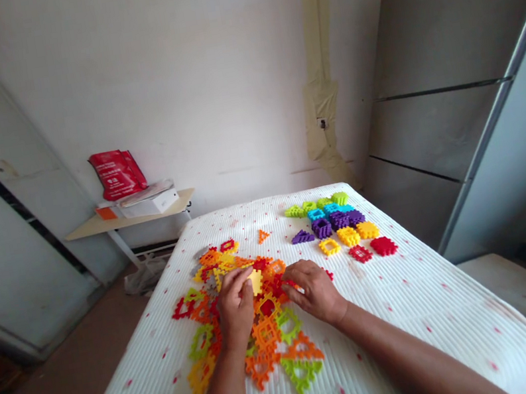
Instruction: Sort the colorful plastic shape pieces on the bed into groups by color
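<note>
My left hand point(236, 302) is closed on a pale yellow square interlocking tile point(256, 282), pinched between thumb and fingers above the pile. My right hand point(313, 289) hovers at the right edge of the pile, fingers bent, thumb apart, with nothing visible between them. Under both hands spreads a mixed heap of notched plastic tiles, among them an orange square tile point(266, 333), a green triangle tile point(302, 372) and a green tile point(288, 324). My left hand and forearm hide part of the heap.
Farther right lie groups sorted by colour: green tiles point(309, 206), blue tiles point(316, 214), purple tiles point(321, 227), yellow tiles point(348, 235) and red tiles point(383, 245). A lone orange triangle point(262, 235) lies beyond the heap. A side table point(178, 204) holds a red bag point(114, 175).
</note>
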### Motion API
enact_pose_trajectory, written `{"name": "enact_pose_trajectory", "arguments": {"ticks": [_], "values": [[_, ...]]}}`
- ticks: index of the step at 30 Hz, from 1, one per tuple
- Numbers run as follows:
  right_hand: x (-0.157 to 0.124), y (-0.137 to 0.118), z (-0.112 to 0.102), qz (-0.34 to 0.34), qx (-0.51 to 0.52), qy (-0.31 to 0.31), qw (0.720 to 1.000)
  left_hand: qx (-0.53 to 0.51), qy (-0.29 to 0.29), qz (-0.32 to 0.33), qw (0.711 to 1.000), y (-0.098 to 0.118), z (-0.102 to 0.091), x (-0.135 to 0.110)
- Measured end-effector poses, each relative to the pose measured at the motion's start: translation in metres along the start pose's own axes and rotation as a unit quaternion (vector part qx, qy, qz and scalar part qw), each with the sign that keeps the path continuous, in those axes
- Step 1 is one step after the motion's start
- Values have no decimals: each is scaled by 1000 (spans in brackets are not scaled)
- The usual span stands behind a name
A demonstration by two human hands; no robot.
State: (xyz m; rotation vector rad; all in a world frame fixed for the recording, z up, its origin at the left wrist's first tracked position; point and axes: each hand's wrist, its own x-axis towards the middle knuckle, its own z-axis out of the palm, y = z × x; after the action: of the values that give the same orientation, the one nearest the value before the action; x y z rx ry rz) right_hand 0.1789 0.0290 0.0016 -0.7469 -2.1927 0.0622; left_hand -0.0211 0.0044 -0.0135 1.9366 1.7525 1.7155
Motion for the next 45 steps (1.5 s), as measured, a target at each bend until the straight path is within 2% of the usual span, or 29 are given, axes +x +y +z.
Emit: {"name": "enact_pose_trajectory", "arguments": {"ticks": [5,9,14,20,26,30,37,45], "values": [[-3,1,8,-9,-15,-12,1000,-9,11,-7,1000,-1,0,-2],[-5,8,10,-16,-33,-15,999,-23,54,-50,997,-3,1,-5],[-6,11,12,-21,-34,-2,999,-127,80,-127,981,4,3,-4],[-3,3,12,-20,-14,13,1000,-160,58,-173,970,13,-1,-3],[-1,-2,13,-23,-7,6,1000,-210,59,-203,955,15,-1,-1],[1,-5,14,-23,-7,9,1000,-252,39,-229,939,12,2,-2],[1,-6,16,-10,4,22,1000,-276,0,-221,935,6,5,-6],[3,-8,21,-9,22,0,1000,-272,-42,-224,935,17,3,-5]]}}
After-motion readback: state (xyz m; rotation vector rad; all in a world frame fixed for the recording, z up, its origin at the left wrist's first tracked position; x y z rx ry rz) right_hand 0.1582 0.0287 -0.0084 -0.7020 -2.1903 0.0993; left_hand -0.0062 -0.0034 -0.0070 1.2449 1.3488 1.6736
